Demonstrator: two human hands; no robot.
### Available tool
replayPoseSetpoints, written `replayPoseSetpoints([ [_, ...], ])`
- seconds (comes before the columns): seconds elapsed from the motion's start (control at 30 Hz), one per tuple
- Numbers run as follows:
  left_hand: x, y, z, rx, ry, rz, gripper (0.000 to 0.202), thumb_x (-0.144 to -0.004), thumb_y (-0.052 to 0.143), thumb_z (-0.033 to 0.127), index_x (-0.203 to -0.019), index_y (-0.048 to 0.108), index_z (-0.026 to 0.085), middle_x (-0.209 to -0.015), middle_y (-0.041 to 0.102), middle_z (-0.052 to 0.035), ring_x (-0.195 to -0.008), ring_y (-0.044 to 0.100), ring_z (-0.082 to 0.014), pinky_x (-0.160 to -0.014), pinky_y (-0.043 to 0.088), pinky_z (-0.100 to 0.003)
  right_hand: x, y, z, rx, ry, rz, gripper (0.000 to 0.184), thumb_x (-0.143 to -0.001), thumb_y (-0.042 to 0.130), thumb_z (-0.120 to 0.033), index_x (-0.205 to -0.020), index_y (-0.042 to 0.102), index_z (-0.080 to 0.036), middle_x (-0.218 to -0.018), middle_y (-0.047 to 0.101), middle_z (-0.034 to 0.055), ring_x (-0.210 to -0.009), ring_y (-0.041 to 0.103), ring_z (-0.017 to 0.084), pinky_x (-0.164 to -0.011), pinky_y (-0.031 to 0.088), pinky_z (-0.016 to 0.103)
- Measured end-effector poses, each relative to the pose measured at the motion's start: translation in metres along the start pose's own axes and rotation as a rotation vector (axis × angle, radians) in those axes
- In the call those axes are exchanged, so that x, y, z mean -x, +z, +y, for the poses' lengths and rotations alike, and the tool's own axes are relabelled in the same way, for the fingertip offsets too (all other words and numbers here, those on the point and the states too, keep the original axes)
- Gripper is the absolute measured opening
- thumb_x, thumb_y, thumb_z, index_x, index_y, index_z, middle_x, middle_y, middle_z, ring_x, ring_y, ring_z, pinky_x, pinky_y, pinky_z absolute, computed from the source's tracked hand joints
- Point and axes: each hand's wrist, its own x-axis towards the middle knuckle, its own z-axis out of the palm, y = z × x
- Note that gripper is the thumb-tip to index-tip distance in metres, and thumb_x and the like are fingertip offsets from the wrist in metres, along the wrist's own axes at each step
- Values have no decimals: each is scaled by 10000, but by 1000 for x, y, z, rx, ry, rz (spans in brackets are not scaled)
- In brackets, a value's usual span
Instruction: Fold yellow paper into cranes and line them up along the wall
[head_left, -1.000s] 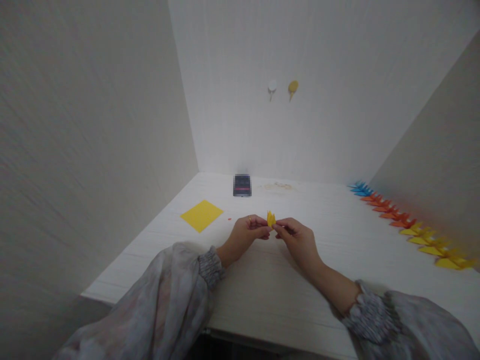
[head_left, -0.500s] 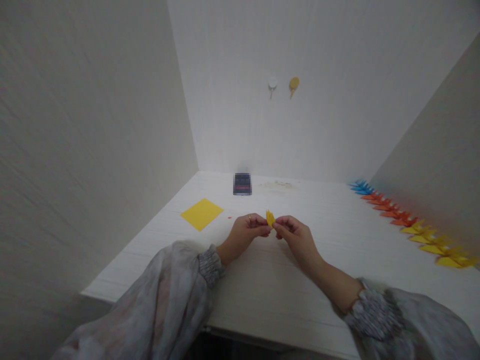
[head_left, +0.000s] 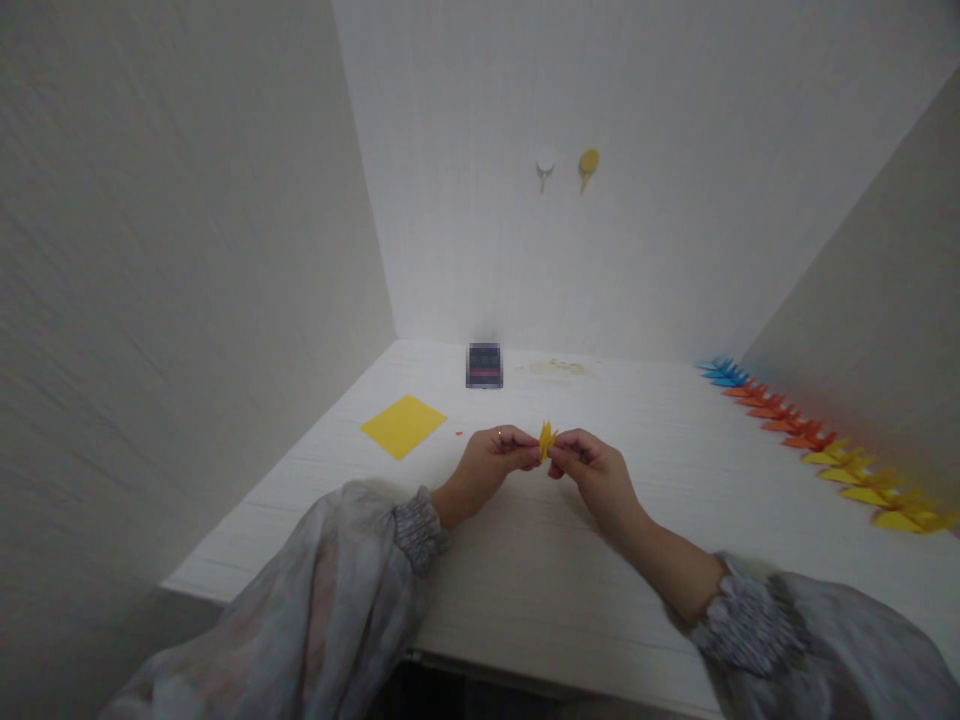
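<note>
A small folded piece of yellow paper, an origami crane by its pointed tips (head_left: 547,438), is held just above the table between my two hands. My left hand (head_left: 495,458), with a ring on one finger, pinches its left side between thumb and fingers. On the other side, the thumb and forefinger of my right hand (head_left: 595,470) grip its right edge. The fingertips cover the lower part of the paper. To the left of my hands a flat square of yellow paper (head_left: 403,427) lies on the white table (head_left: 517,590).
Along the right wall runs a row of folded paper cranes: blue (head_left: 724,373), orange-red (head_left: 780,414) and yellow (head_left: 874,482). A dark blurred object (head_left: 484,366) sits near the back wall. One white hook (head_left: 545,163) and one yellow hook (head_left: 589,162) are on that wall.
The yellow folded paper has turned and spread, showing more separate points now. My right fingers have shifted slightly on it; my left hand has barely moved.
</note>
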Motion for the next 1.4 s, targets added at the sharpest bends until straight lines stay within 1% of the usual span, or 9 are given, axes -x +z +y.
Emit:
replayPoseSetpoints([
  [0.13, 1, 1, 0, -4, 3, -16, 168, -578, 700, 227, -688, 613, 133, -631, 625, 9, -584, 544, -83, -632, 430, -245, -1, 0, 1, -38, 8, -7, 120, -670, 611, -290, -695, 580, -177, -506, 567, -28, -489, 522, 111, -516, 417, 250],
  [0.23, 1, 2, 1, -9, 14, 5, 166, -575, 702, 223, -685, 615, 135, -610, 621, 17, -570, 542, -79, -617, 434, -235, -1, 1, 1, -43, 11, -9, 125, -675, 607, -295, -700, 577, -176, -508, 560, -30, -488, 511, 106, -514, 411, 245],
  [0.47, 2, 4, 4, -62, 39, 49, 159, -629, 666, 261, -716, 624, 135, -606, 632, 2, -583, 572, -100, -627, 464, -250, -1, 2, 0, -32, 8, -13, 162, -686, 592, -334, -712, 568, -175, -520, 558, -20, -490, 504, 112, -513, 402, 255],
  [0.8, 3, 4, 5, -78, 38, 32, 197, -649, 656, 291, -757, 640, 127, -649, 650, -17, -622, 601, -118, -664, 490, -277, 0, 1, -1, 2, -10, 5, 165, -696, 586, -339, -705, 556, -178, -505, 550, -21, -482, 506, 111, -503, 408, 251],
  [0.9, 3, 5, 6, -101, 27, 26, 202, -656, 649, 289, -776, 641, 127, -648, 650, -17, -622, 603, -118, -660, 488, -272, 0, 2, -1, 3, -12, 9, 166, -694, 592, -338, -704, 559, -175, -510, 554, -19, -482, 509, 110, -497, 414, 247],
  [1.0, 3, 4, 4, -70, 36, 11, 194, -638, 661, 268, -773, 627, 134, -666, 651, -12, -623, 601, -108, -657, 481, -259, 1, 3, -1, 3, 0, -3, 162, -692, 594, -336, -702, 560, -177, -527, 566, -19, -482, 514, 108, -496, 424, 245],
  [1.17, 0, 1, -5, 2, 64, -16, 250, -598, 686, 224, -800, 569, 133, -735, 647, -20, -659, 603, -104, -657, 471, -252, 1, 2, -1, 98, -18, -27, 174, -702, 585, -355, -724, 574, -183, -565, 581, -8, -508, 548, 123, -512, 457, 258],
  [1.3, -2, 0, -7, 11, 75, -27, 272, -596, 688, 227, -809, 545, 135, -734, 633, -17, -652, 595, -100, -632, 465, -238, 1, 0, 2, 169, -91, -15, 179, -716, 577, -360, -746, 573, -184, -640, 594, 14, -552, 555, 132, -533, 463, 264],
  [1.4, -1, 0, -7, -3, 75, -38, 271, -605, 685, 245, -810, 544, 139, -732, 628, -14, -648, 591, -99, -632, 462, -238, 1, -1, 5, 204, -107, -18, 185, -732, 558, -373, -751, 561, -189, -616, 573, 8, -561, 543, 138, -538, 450, 265],
])
